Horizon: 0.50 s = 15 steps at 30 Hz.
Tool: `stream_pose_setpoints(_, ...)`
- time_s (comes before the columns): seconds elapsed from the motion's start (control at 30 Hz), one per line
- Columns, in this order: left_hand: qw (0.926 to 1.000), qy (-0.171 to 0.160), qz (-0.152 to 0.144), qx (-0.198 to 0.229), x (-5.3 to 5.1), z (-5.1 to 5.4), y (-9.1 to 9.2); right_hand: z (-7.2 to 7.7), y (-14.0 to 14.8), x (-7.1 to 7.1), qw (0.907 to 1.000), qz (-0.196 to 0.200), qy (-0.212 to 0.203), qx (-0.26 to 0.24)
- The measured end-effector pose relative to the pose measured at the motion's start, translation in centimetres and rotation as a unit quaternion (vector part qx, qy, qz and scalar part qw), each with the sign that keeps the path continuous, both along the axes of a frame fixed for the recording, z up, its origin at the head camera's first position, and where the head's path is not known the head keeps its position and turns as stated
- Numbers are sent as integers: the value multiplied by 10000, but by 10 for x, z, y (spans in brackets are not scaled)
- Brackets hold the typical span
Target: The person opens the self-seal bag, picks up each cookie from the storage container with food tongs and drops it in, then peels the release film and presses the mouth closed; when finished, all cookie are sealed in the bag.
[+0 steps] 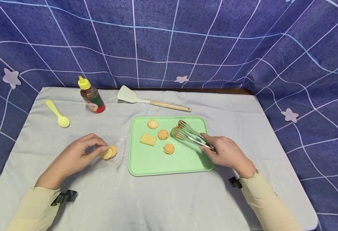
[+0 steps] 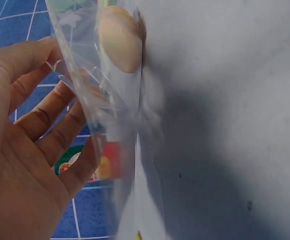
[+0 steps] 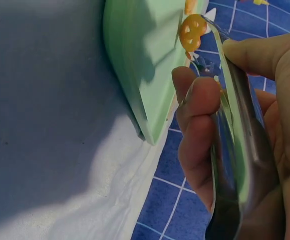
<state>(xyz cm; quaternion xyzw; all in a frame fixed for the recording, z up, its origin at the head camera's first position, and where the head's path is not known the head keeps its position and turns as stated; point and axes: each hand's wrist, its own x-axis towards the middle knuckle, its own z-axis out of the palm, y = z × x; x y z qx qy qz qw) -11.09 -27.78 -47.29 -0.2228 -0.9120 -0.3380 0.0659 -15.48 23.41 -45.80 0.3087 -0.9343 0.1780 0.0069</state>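
Between thumb and fingers, my left hand (image 1: 82, 153) (image 2: 30, 125) pinches the edge of a clear plastic bag (image 1: 120, 157) (image 2: 85, 95). Two round cookies (image 1: 109, 152) (image 2: 120, 40) lie in the bag, left of the green tray (image 1: 148, 166) (image 3: 149, 95). My right hand (image 1: 226, 152) (image 3: 199, 115) grips metal tongs (image 1: 196, 139) (image 3: 237, 115) over the tray's right part. A small reddish-orange piece shows near the tong heads; whether they touch it, I cannot tell. In the right wrist view an orange-brown cookie (image 3: 192, 32) appears near the tong tips.
On the tray are a pale round cookie (image 1: 153, 124), a rectangular one (image 1: 148, 139), a speckled one (image 1: 163, 134) and a swirled one (image 1: 169, 149). Behind lie a spatula (image 1: 169, 105), a sauce bottle (image 1: 93, 98) and a yellow spoon (image 1: 57, 114). The cloth-covered table (image 1: 114, 205) meets a blue curtain.
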Motion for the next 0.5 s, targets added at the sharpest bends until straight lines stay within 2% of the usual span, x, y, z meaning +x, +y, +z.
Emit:
stream_pose_setpoints(0.23, 10000, 51, -34, -1, 0, 0, -1, 2, -2, 0, 9997, -25, -146, -200)
stream_pose_setpoints(0.5, 10000, -62, 70, -34, 1, -1, -1, 2, -3, -1, 9997, -145, -104, -168)
